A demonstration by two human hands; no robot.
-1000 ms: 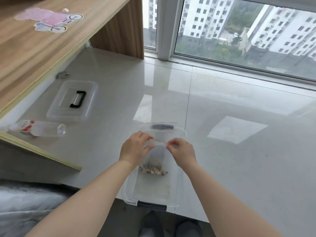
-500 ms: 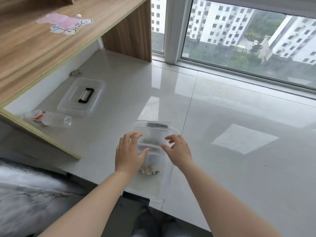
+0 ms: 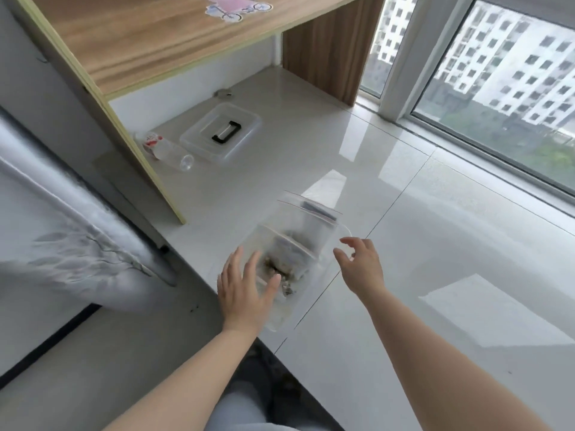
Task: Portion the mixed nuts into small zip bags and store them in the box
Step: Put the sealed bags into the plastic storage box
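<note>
A clear plastic box (image 3: 281,321) stands on the white tiled ledge near its front edge. Inside it lie clear zip bags (image 3: 300,241) with red seal strips, and mixed nuts (image 3: 281,273) show through the lowest one. My left hand (image 3: 245,289) hovers over the box's left side with fingers spread, holding nothing. Over the box's right rim, my right hand (image 3: 361,264) has loosely spread fingers and is also empty.
The box's clear lid (image 3: 222,132) with a black handle lies at the back under the wooden desk (image 3: 149,42). A plastic bottle (image 3: 166,149) lies on its side beside the lid. A window (image 3: 504,88) runs along the right. Grey bedding (image 3: 62,237) is at the left.
Both hands let go of the zip bag they were pinching at its top, and it dropped into the box. The hands then spread apart and the camera swung to the left.
</note>
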